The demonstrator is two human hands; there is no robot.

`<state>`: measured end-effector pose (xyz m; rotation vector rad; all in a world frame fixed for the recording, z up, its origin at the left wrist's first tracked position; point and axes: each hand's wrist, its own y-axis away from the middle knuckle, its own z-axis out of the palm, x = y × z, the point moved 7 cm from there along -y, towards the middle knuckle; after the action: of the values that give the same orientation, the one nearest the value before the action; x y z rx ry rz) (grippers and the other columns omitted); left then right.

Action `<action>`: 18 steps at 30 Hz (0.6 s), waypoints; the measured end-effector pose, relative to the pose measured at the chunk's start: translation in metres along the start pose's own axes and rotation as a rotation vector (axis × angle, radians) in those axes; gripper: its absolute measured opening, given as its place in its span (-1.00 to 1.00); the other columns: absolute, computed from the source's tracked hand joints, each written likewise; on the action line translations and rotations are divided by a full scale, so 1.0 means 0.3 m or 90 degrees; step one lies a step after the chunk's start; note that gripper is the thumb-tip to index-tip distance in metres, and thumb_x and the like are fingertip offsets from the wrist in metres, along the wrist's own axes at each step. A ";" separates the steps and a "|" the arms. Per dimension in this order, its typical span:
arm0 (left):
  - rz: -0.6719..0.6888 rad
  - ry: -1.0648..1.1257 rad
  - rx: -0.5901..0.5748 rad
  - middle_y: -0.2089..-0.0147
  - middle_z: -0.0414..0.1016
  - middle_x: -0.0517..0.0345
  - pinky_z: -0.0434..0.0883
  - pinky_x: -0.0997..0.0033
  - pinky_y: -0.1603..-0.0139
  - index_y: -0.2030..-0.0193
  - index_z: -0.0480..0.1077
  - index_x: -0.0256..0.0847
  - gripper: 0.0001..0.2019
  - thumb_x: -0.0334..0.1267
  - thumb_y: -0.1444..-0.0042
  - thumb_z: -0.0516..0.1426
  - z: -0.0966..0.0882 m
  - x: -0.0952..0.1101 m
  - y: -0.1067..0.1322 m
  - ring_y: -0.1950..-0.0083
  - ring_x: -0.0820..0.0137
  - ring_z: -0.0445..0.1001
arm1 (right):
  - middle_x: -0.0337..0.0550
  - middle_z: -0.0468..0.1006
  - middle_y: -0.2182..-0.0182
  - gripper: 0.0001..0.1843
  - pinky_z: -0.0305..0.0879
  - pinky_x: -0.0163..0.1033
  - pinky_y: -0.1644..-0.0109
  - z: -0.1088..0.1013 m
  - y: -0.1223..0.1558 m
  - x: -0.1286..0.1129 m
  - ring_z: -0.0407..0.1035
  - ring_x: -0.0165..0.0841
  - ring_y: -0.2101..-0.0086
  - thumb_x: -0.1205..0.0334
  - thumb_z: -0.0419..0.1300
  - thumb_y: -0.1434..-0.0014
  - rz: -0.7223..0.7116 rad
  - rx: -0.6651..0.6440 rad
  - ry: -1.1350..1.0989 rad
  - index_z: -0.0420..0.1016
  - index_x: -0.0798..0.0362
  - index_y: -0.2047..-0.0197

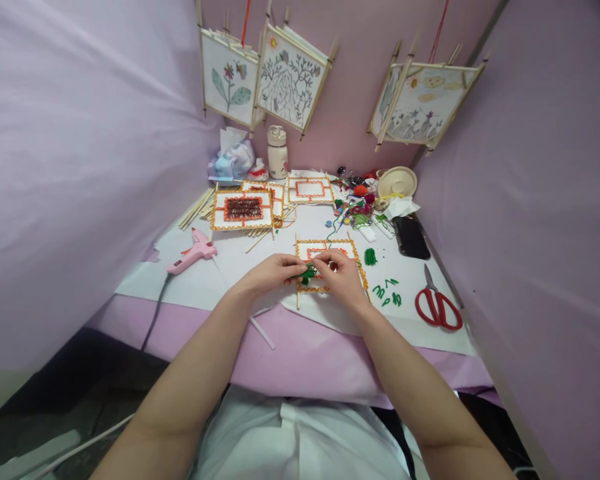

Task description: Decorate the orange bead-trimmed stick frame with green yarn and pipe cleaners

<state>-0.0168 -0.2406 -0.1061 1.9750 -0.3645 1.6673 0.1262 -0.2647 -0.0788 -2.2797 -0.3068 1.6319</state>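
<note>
Green yarn (307, 274) sits between the 2 hands, over the left part of a framed panel (325, 244) near the table's front edge. The left hand (279, 272) pinches the yarn between its thumb and fingers. The right hand (343, 277) reaches over the panel with its fingertips bunched close beside the yarn; I cannot tell whether they grip a strand.

The panel has sticks along 2 sides and looped gold and orange trim. Just right of it lie a green bundle (371, 257) and, nearer the front, scattered green snippets (387, 293). Farther right are red-handled scissors (434, 290), with a black phone (411, 238) behind them.

To the left, a pink glue gun (194, 253) lies on the white table covering (220, 283). Behind it, 1 similar panel (243, 209) bears a dark red centre and overlaps another; 1 more panel (311, 190) lies in front of a pale bottle (278, 153).
</note>
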 end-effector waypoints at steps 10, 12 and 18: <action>0.017 -0.415 0.277 0.32 0.57 0.04 0.35 0.36 0.26 0.29 0.58 -0.20 -0.74 -0.08 -0.05 0.16 -0.212 0.000 0.007 0.29 0.30 0.45 | -0.18 0.57 0.36 -0.70 0.28 -0.14 0.10 -0.085 -0.016 0.100 0.38 -0.31 0.30 -0.03 0.24 -0.06 0.143 0.138 -0.128 0.55 0.05 0.32; 0.055 -0.493 0.344 0.13 0.55 -0.03 0.36 0.30 0.08 0.20 0.58 -0.20 -0.72 -0.09 -0.04 0.18 -0.223 0.028 0.017 0.10 0.21 0.46 | -0.18 0.57 0.37 -0.69 0.29 -0.14 0.10 -0.080 -0.016 0.094 0.38 -0.30 0.30 -0.03 0.23 -0.06 0.142 0.119 -0.120 0.55 0.05 0.32; 0.239 -0.327 0.368 0.00 0.50 0.03 0.39 0.39 0.16 0.01 0.48 -0.19 -0.67 -0.12 -0.18 0.07 -0.099 0.122 0.051 0.25 0.41 0.43 | -0.20 0.55 0.38 -0.75 0.27 -0.19 0.19 -0.048 -0.009 0.056 0.37 -0.33 0.33 0.02 0.23 -0.10 0.102 0.051 -0.073 0.56 0.03 0.34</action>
<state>-0.0419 -0.2322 -0.0643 2.9330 -0.5004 1.5717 0.1453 -0.2581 -0.0882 -2.2049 -0.0851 1.8228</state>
